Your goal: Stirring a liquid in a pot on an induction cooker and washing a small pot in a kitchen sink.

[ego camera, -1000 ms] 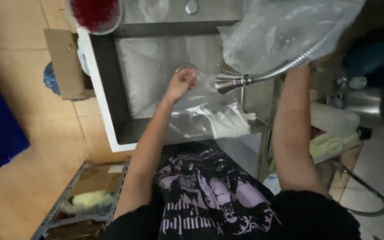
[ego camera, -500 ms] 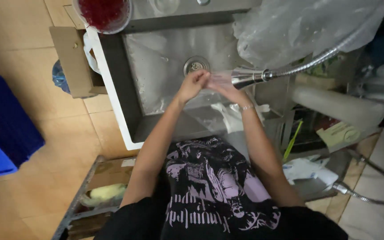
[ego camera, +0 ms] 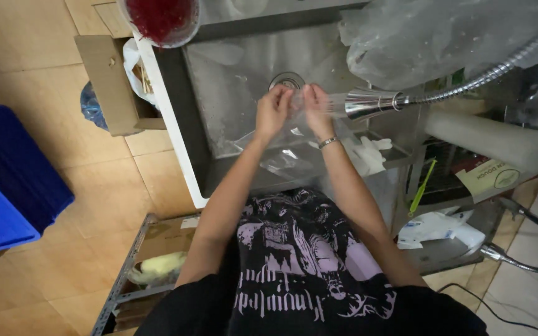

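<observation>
My left hand (ego camera: pixel 273 112) and my right hand (ego camera: pixel 314 107) are held side by side over the steel sink (ego camera: pixel 219 74), just in front of the drain (ego camera: pixel 286 79). Both pinch the top edge of a clear plastic bag (ego camera: pixel 287 155) that hangs down between my forearms. A chrome sprayer head (ego camera: pixel 368 102) on a flexible metal hose (ego camera: pixel 474 78) points at my right hand from the right, with water running from it. A thin bracelet (ego camera: pixel 327 142) sits on my right wrist.
A bowl of dark red contents (ego camera: pixel 160 18) stands on the sink's back left corner. A large crumpled plastic sheet (ego camera: pixel 431 37) lies at the back right. A cardboard box (ego camera: pixel 104 81) and a blue crate (ego camera: pixel 7 174) stand on the tiled floor at left. A white roll (ego camera: pixel 493 140) lies at right.
My right arm came down from the plastic sheet at the upper right to join my left hand at the sprayer. The hands have since parted slightly, with the clear bag between them.
</observation>
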